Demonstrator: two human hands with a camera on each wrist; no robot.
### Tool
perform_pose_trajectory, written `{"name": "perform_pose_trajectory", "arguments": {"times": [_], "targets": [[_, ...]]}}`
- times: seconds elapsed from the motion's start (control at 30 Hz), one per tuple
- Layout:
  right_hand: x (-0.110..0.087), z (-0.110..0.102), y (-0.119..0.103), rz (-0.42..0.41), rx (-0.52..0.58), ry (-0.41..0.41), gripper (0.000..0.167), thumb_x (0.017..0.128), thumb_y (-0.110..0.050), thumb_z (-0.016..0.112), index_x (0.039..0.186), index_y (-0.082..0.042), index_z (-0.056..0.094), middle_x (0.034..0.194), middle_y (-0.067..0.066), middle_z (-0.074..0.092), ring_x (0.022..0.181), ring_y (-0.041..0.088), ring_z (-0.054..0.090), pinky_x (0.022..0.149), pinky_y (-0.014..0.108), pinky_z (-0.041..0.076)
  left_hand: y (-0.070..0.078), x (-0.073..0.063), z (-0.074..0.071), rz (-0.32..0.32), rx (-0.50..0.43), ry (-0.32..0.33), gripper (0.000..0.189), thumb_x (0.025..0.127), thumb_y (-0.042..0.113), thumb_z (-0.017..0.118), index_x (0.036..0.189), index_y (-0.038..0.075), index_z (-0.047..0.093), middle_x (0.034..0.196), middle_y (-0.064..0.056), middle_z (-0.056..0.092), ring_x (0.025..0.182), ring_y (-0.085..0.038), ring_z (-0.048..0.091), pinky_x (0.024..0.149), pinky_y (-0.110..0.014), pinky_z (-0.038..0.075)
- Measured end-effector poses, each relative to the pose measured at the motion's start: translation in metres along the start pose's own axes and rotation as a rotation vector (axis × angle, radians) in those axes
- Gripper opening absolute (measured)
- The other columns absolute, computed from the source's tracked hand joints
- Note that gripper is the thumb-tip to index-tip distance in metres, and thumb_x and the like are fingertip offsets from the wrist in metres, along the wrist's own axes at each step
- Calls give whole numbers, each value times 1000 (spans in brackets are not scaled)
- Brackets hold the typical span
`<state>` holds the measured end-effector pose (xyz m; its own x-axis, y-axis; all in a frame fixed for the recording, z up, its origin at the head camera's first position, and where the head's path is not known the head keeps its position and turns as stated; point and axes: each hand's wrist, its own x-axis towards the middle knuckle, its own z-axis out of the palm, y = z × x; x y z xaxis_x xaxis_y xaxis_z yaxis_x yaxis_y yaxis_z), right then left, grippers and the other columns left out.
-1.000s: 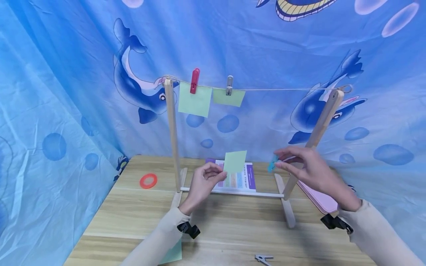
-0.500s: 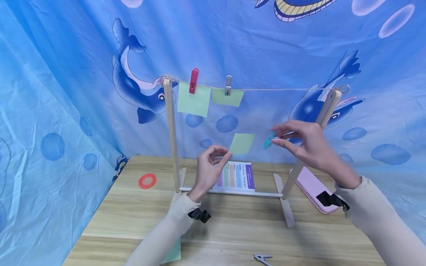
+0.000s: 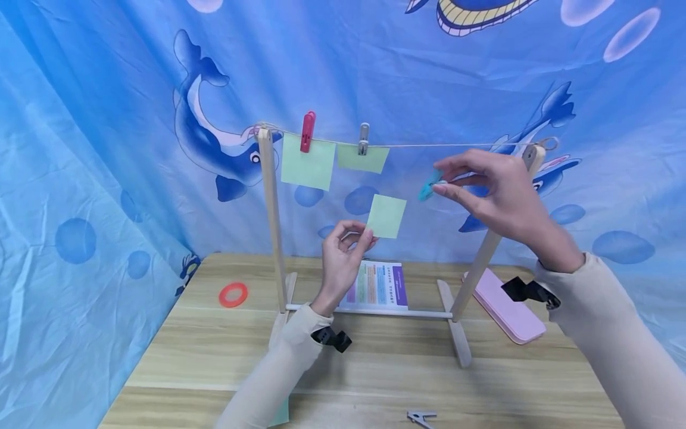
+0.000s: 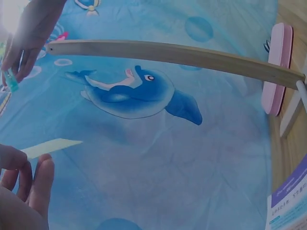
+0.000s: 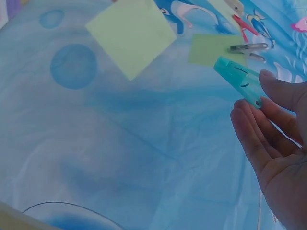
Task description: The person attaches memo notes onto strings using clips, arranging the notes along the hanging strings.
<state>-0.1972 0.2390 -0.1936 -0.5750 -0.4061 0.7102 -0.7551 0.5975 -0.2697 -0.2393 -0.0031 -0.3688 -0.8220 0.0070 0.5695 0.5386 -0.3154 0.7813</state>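
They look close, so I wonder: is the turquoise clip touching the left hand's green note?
Apart: the head view shows blue backdrop between turquoise clip and held note.

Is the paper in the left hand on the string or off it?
Off: the left hand pinches the paper below the string; the clip in the right hand is apart from it.
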Motion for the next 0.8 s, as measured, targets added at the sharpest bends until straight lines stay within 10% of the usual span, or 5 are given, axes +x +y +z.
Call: {"name": "perform_pose_trajectory", "arguments": {"times": [0.8], "targets": [[60, -18, -21, 39, -112, 118, 26, 96, -13, 76, 121, -6, 76, 110, 13, 77, 93, -21, 61, 91, 3, 53, 13, 20, 37, 1, -314, 35, 19, 100, -6, 61, 119, -4, 58, 107, -1, 64, 89, -10, 76, 93, -33, 64]]}}
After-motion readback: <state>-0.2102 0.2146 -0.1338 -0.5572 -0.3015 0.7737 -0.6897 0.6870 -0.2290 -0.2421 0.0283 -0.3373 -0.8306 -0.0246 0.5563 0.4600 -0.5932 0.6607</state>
